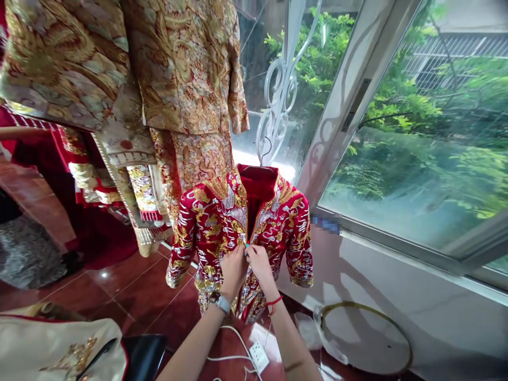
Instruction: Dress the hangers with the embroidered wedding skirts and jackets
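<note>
A small red jacket [210, 222] with gold and silver embroidery hangs on a hanger in front of the window. My left hand [233, 272], with a watch on its wrist, pinches the left front edge of the jacket at its middle opening. Touching it, my right hand [259, 263], with a red string on its wrist, pinches the right front edge at the same spot. The fingers of both hands are closed on the cloth where the two edges meet. What lies under the fingertips is hidden.
Larger gold embroidered robes [186, 69] hang at the upper left. A white power strip [259, 355] with cords lies on the red tiled floor below my arms. A round gold-rimmed stand [367, 338] sits by the white wall. The window frame [349, 100] is to the right.
</note>
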Available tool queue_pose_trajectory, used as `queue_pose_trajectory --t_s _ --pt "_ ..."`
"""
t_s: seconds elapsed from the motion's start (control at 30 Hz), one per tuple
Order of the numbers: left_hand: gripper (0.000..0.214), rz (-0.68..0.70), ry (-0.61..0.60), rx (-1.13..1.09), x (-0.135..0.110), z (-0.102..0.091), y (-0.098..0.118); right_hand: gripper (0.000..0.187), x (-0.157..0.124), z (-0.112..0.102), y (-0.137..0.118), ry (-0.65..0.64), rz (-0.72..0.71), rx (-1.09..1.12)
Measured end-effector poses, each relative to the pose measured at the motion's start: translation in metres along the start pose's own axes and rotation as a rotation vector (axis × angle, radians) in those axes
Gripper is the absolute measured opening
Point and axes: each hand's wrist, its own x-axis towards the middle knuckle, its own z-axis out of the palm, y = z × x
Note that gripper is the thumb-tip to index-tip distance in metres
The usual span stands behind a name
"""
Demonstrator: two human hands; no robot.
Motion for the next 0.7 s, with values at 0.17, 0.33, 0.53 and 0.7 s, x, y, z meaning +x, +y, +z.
queue_pose_trajectory --t_s 0.17,0.33,0.53,0.7 --pt "0.029 0.002 0.05 -0.011 0.015 0.022 -0.002 0.028 0.031 -0.001 -0.03 -0.002 0.012 0.103" --pt "0.036 -0.015 0.109 -0.024 0.025 0.037 -0.004 0.02 0.076 0.0 -0.09 0.018 -0.058 0.173" --pt "0.032 -0.033 0.128 -0.06 0.032 0.045 -0.012 0.025 0.089 -0.003 -0.118 -0.089 -0.091 0.142" --pt "0.03 0.124 0.26 -0.293 0.041 -0.023 -0.038 0.028 0.094 -0.096 -0.105 0.138 -0.415 -0.132"
